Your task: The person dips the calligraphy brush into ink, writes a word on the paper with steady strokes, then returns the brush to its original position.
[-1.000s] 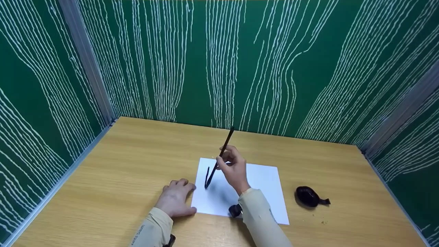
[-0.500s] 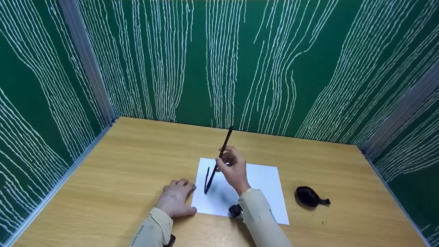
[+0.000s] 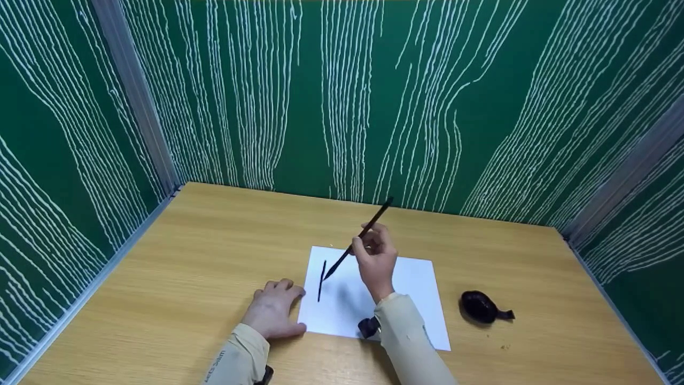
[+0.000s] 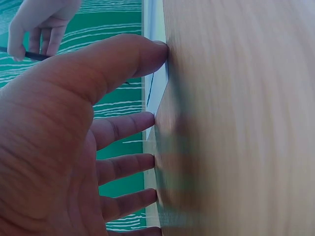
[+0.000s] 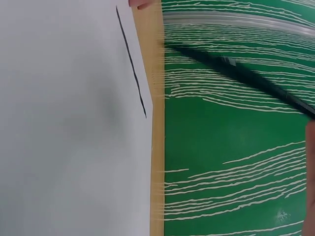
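- We found the right hand (image 3: pixel 378 259) grasping a dark brush (image 3: pixel 346 253), the shaft pinched between thumb and fingers and slanting up and away from the sheet.
- We noted the left hand (image 3: pixel 274 309) flat-fingered and gripping nothing; its fingertips rested on the table (image 3: pixel 230 240), with the thumb and forefinger at the near-left edge of the white paper (image 3: pixel 342 310).
- We recorded one thin dark line (image 3: pixel 320 290) near the paper's left side. In the head view the brush tip appeared over it; in the right wrist view the tip stood clear of the sheet – so we judged it lifted.
- For good brushwork, we judged that the tip needed a gentle, even touch, since heavier pressure would likely have thickened the stroke.
- We considered it sound for the thumb and forefinger to hold the sheet's edge – light contact could have let it slide – and for the right sleeve (image 3: pixel 402 315) to keep off wet marks.
- As to position, the paper lay beneath the right hand and just right of the left; the brush tip pointed between them, toward the line.
- We saw a dark oval dish (image 3: pixel 479 307) apart from both hands, right of the paper; its contents we could not tell.
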A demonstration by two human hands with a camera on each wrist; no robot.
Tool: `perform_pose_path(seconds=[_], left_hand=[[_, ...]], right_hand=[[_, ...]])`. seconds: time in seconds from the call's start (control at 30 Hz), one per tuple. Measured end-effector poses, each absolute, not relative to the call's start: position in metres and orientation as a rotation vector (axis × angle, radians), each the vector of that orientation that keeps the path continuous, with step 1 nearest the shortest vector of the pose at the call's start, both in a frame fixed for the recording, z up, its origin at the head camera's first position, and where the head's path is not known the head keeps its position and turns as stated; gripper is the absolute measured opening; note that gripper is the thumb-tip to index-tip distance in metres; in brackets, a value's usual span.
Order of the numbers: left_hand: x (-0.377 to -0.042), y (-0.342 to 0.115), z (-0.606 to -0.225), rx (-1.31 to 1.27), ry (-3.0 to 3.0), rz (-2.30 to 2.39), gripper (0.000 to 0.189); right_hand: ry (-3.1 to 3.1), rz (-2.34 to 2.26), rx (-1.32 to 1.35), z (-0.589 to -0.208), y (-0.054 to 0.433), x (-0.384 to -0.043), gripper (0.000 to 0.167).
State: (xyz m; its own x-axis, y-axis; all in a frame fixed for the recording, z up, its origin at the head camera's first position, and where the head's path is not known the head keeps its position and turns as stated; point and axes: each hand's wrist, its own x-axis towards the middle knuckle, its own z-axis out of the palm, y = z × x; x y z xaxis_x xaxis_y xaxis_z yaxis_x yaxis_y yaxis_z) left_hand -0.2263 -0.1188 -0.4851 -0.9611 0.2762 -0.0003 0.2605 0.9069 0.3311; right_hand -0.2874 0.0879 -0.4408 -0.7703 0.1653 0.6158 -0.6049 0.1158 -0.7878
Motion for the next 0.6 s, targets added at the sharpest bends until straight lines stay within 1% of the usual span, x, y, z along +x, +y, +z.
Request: perform_pose_path(seconds=[0.47,0.6], left_hand=[[-0.227,-0.118,-0.485,0.411,3.018,0.518,0.068],[-0.227,-0.118,-0.485,0.403,3.004,0.511,0.069]], right_hand=[[-1.954,1.676,0.347,-0.446,0.087,-0.292,0.019],[-1.981,1.673,0.339,-0.46,0.089,-0.305,0.019]])
